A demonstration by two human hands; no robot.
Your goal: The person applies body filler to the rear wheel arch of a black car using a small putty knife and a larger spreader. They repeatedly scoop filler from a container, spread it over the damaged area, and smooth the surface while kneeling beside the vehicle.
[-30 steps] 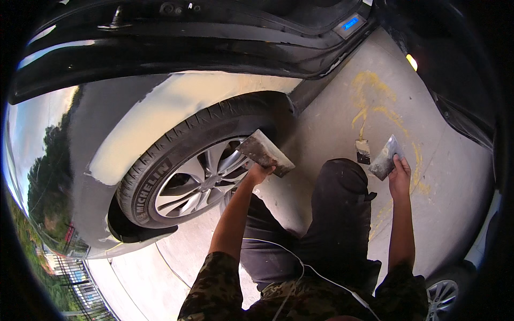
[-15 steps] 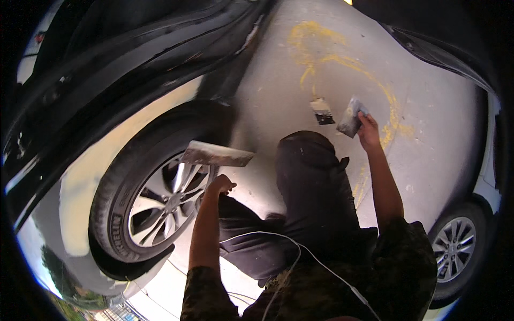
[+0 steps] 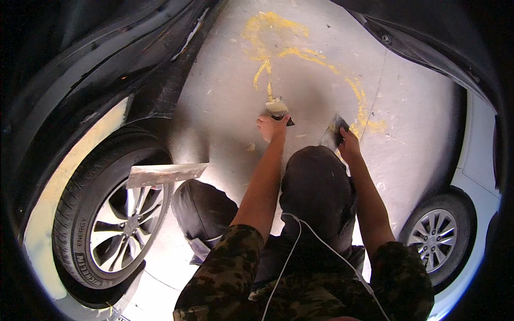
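My left hand (image 3: 272,127) has its fingers closed at the edge of a small black putty spreader (image 3: 290,122), which carries a cream-coloured lump of putty (image 3: 277,107). That spreader is low over the floor or on it; I cannot tell which. In my right hand (image 3: 349,145) is a second flat spreader (image 3: 334,131), grey and dark with smears, pinched by its upper edge between thumb and fingers. It is held just beyond my raised right knee, its blade tilted toward the left.
On the left a dark car's wheel (image 3: 128,224) stands beneath a fender edge with cream filler (image 3: 80,155). A flat, smeared rectangular panel (image 3: 167,174) sits before the tyre. Yellow marks (image 3: 273,27) cover the grey floor. Another car's wheel (image 3: 436,238) is at right. A white cable (image 3: 326,249) crosses my lap.
My left hand has gone from beside the wheel, forward and right, to the putty-laden spreader. My right hand has shifted slightly left and lower, its spreader turned. The whole view has also shifted.
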